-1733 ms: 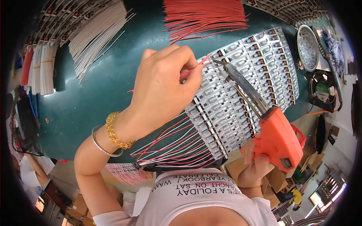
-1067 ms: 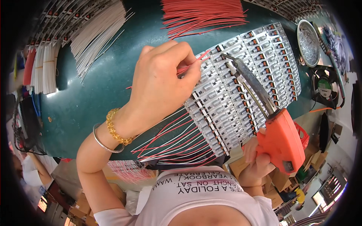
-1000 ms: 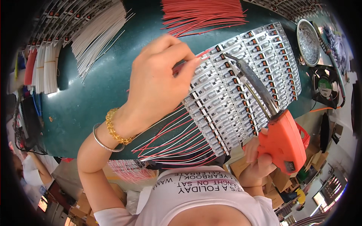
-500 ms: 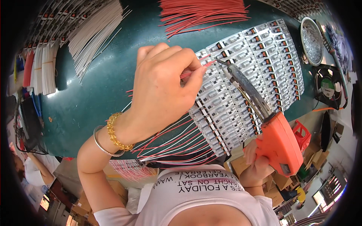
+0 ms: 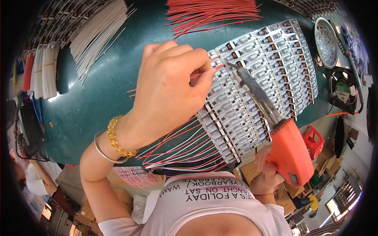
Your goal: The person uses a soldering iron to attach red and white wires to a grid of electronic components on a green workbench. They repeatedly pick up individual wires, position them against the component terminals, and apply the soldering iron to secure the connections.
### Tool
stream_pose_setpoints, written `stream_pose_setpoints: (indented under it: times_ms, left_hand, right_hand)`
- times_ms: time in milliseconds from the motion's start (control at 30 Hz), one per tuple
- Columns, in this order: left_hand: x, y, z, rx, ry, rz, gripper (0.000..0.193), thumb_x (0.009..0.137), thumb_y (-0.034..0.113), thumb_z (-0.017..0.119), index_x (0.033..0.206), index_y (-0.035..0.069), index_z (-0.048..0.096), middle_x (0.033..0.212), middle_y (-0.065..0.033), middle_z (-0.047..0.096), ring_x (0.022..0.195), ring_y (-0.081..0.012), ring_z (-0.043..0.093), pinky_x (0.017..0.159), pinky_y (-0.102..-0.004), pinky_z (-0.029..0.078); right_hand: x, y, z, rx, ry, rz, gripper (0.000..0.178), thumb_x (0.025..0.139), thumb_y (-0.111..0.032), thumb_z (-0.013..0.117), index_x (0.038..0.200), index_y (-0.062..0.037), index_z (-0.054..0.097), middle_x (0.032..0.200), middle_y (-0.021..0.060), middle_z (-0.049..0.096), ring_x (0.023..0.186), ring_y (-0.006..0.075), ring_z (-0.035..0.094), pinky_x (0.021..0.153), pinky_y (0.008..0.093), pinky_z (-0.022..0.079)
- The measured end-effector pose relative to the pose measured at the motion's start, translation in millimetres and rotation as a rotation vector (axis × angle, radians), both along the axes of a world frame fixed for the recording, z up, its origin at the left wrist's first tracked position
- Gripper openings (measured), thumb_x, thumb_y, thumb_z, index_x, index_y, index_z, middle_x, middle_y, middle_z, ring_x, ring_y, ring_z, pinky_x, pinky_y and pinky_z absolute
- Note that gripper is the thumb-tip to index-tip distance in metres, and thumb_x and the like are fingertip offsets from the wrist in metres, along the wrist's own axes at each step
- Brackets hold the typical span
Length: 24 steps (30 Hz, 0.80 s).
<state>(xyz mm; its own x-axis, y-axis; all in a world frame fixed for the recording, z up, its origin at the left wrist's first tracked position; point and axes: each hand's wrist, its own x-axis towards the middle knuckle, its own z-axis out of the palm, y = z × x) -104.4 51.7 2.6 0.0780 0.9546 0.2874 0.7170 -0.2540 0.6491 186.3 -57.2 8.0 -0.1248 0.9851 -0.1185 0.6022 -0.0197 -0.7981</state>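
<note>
My left hand (image 5: 167,88) pinches a thin red wire (image 5: 204,72) between thumb and fingers, its end held against a panel of small white circuit boards (image 5: 267,70) on the green table (image 5: 98,98). My right hand (image 5: 265,159) grips an orange soldering gun (image 5: 289,151); its long metal tip (image 5: 236,69) meets the wire end on a board. Red and white wires (image 5: 177,147) soldered to the lower boards trail toward me.
A bundle of loose red wires (image 5: 212,13) lies at the back, white wires (image 5: 98,33) at the back left. A metal dish (image 5: 326,41) and a small black fan (image 5: 341,90) stand at the right. Cardboard boxes (image 5: 327,157) sit below the table edge.
My left hand lifted and came back to the boards with a red wire, a little lower on the panel. The soldering gun tip followed to the same spot.
</note>
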Motion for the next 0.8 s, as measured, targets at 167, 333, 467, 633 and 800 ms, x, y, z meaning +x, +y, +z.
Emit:
stream_pose_setpoints:
  times_ms: [167, 333, 467, 633, 800]
  left_hand:
    - [0.4, 0.7, -1.5, 0.016, -0.003, -0.005, 0.013, 0.072, 0.006, 0.075, 0.068, 0.005, 0.063, 0.064, -0.0025, 0.060, 0.061, -0.0204, 0.052, 0.067, -0.0318, 0.037]
    - [0.2, 0.4, -1.0, 0.009, 0.022, -0.008, 0.012, 0.073, 0.006, 0.075, 0.069, 0.005, 0.064, 0.065, -0.0025, 0.060, 0.062, -0.0203, 0.053, 0.067, -0.0321, 0.038]
    - [2.4, -2.9, -2.1, 0.027, 0.025, 0.024, 0.011, 0.073, 0.008, 0.076, 0.071, 0.006, 0.065, 0.071, -0.0019, 0.062, 0.068, -0.0198, 0.054, 0.070, -0.0325, 0.038]
    - [16.6, -8.1, -3.4, 0.089, 0.067, 0.026, 0.011, 0.072, 0.009, 0.077, 0.072, 0.008, 0.066, 0.076, -0.0007, 0.060, 0.075, -0.0191, 0.054, 0.074, -0.0325, 0.037]
    - [19.8, -9.2, -5.1, 0.093, 0.074, 0.047, 0.012, 0.072, 0.008, 0.076, 0.072, 0.009, 0.065, 0.074, -0.0002, 0.058, 0.073, -0.0189, 0.053, 0.073, -0.0324, 0.036]
  right_hand:
    - [-2.4, 1.4, -10.9, 0.098, 0.311, -0.109, 0.082, 0.081, -0.058, 0.067, 0.122, 0.0098, 0.045, 0.051, -0.0030, 0.045, 0.039, 0.0073, 0.040, 0.040, 0.0220, 0.031]
    - [-25.3, 14.4, 5.5, 0.004, 0.563, -0.142, 0.082, 0.082, -0.057, 0.067, 0.122, 0.0107, 0.045, 0.051, -0.0030, 0.045, 0.039, 0.0073, 0.040, 0.040, 0.0218, 0.031]
    - [-20.2, 7.7, 1.7, 0.022, 0.570, -0.165, 0.082, 0.083, -0.057, 0.066, 0.123, 0.0109, 0.045, 0.051, -0.0028, 0.046, 0.039, 0.0075, 0.040, 0.039, 0.0218, 0.031]
    - [-6.3, -0.6, -6.1, 0.032, 0.617, -0.145, 0.081, 0.084, -0.056, 0.066, 0.124, 0.0108, 0.044, 0.050, -0.0023, 0.046, 0.039, 0.0083, 0.042, 0.040, 0.0229, 0.033]
    - [25.8, -19.0, -28.6, 0.086, 0.355, -0.091, 0.079, 0.084, -0.054, 0.067, 0.124, 0.0105, 0.043, 0.052, -0.0013, 0.046, 0.040, 0.0090, 0.042, 0.042, 0.0233, 0.035]
